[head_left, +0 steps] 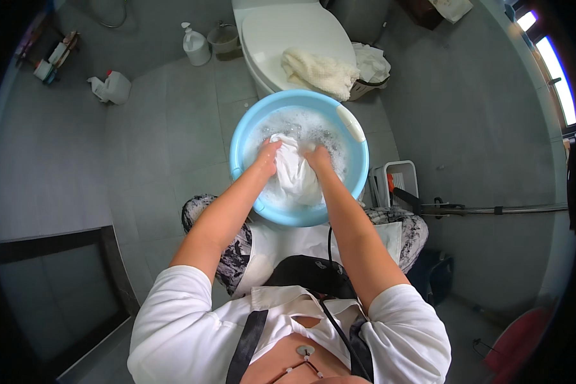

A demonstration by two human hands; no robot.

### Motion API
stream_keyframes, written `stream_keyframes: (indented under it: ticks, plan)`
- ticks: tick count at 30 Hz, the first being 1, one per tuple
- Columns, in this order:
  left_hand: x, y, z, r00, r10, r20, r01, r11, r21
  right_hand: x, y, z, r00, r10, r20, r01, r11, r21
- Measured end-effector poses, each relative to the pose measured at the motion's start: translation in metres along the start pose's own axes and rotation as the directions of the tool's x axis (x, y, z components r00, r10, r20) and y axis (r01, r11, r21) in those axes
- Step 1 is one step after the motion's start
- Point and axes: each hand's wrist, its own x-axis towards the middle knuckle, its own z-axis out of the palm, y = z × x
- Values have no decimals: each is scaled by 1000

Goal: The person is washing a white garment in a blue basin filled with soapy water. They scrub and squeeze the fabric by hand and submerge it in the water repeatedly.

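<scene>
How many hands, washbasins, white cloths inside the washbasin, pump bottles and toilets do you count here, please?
Hands: 2 (left hand, right hand)
Blue washbasin: 1
White cloth: 1
White pump bottle: 1
White toilet: 1
Total: 6

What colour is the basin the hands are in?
The basin is light blue; it shows best in the head view.

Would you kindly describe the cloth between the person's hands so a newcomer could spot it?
Find the round light-blue basin before the toilet. In its suds, a white cloth lies between the left hand and right hand. Unlike the fluffy cream towel on the toilet, it is smooth and white.
</scene>
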Motion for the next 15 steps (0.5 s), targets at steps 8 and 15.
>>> stream_keyframes:
  ticks: [8,15]
  plan:
    - [-18,21,9,961,-178,213,217,961,-173,-42,-39,17,762,-369,-532,563,784,261]
    - [-9,11,9,847,-24,532,140,974,-180,-104,-81,-2,536,-774,-338,818,575,-22]
